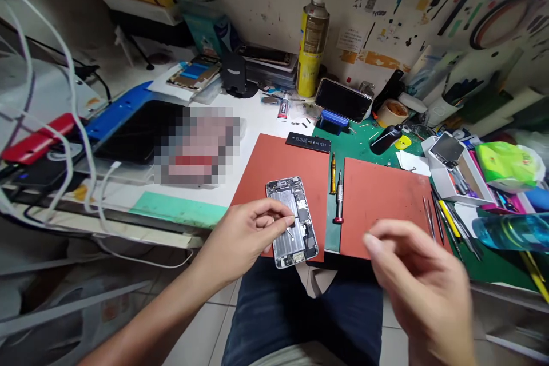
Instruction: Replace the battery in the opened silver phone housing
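An opened smartphone (pixel 283 223) lies on the left reddish-brown mat, its metal inside and circuit parts exposed. Above it, my left hand (pixel 253 229) pinches thumb and forefinger together. A short, thin pale piece (pixel 290 233) shows just below those fingertips; its kind is too small to tell. My right hand (pixel 416 274) hovers over the front of the right mat (pixel 381 194), slightly blurred, with thumb and forefinger closed together. Whatever may be between them is hidden. A black phone battery (pixel 309 142) rests at the left mat's back edge. Between the mats lie a gold screwdriver (pixel 333 174) and a silver, red-ended screwdriver (pixel 339 200).
Tweezers and a yellow-handled tool (pixel 449 220) lie at right, near a blue translucent bottle (pixel 510 231). A white box (pixel 457 174) holds small parts. Behind stand a yellow spray can (pixel 309 51) and a propped phone (pixel 343 99). White cables (pixel 71 103) hang at left.
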Demonstrator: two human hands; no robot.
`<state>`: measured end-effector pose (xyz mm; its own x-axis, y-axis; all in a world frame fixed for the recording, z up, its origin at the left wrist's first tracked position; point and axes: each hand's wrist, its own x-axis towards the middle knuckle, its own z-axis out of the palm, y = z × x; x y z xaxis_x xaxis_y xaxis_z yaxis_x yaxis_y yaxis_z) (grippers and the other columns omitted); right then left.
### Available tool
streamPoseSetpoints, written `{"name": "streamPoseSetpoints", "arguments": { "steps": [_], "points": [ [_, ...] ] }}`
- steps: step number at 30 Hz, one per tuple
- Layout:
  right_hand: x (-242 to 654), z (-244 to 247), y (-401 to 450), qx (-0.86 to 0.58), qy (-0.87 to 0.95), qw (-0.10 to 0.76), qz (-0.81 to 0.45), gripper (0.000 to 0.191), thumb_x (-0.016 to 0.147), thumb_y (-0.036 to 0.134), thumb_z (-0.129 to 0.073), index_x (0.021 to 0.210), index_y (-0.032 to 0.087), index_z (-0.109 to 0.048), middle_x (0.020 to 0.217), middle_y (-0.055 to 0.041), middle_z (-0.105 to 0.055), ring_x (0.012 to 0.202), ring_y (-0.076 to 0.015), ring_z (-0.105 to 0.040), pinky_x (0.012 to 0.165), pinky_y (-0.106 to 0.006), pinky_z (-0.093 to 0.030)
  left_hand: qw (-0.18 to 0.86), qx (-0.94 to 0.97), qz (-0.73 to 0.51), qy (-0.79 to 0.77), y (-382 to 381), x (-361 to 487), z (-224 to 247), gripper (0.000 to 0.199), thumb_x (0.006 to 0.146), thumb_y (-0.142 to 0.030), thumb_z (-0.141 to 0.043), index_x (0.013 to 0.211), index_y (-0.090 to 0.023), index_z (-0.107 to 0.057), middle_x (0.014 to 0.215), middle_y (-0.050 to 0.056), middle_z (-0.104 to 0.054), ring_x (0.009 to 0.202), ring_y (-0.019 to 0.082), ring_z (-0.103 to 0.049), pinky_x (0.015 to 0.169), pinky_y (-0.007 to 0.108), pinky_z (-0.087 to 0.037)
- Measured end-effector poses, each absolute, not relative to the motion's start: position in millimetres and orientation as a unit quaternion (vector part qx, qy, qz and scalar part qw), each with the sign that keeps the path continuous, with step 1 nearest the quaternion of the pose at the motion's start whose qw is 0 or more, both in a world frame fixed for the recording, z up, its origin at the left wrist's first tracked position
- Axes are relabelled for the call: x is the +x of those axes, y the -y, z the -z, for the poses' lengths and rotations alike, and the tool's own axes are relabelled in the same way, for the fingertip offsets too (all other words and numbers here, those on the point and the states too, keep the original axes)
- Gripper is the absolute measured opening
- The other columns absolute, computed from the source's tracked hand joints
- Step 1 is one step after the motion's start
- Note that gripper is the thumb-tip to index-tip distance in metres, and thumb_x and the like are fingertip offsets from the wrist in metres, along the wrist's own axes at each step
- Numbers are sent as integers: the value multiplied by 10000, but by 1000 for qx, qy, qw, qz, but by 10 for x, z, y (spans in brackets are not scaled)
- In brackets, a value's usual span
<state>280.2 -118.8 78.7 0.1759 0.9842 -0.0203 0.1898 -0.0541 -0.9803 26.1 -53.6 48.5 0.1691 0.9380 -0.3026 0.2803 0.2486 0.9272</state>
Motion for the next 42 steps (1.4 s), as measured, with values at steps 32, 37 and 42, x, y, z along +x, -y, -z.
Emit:
{"name": "streamPoseSetpoints", "arguments": {
  "steps": [32, 37, 42],
  "points": [
    [2681, -84, 848, -519, 592, 441, -431, 181, 1056, 346, -669, 990, 200, -752, 660, 50, -538, 556, -98, -443, 526, -232, -379, 362, 726, -146, -567, 452, 464, -515, 400, 1040, -441, -414, 1010, -268, -773, 1071, 17, -832, 947, 237, -761, 803, 361, -506],
    [2689, -100, 848, -513, 600, 436, -432, 195, 1062, 344, -652, 977, 195, -743, 670, 41, -568, 548, -103, -449, 527, -251, -374, 357, 728, -142, -568, 461, 464, -497, 381, 1053, -452, -436, 1031, -267, -768, 1080, 28, -830, 971, 246, -763, 824, 362, -514],
    [2685, -104, 846, -511, 599, 439, -433, 192, 1063, 339, -651, 975, 194, -740, 661, 50, -519, 544, -106, -434, 522, -258, -363, 356, 727, -135, -572, 483, 462, -489, 378, 1055, -451, -433, 1025, -265, -761, 1065, 37, -825, 955, 248, -759, 810, 360, -507]
  ]
}}
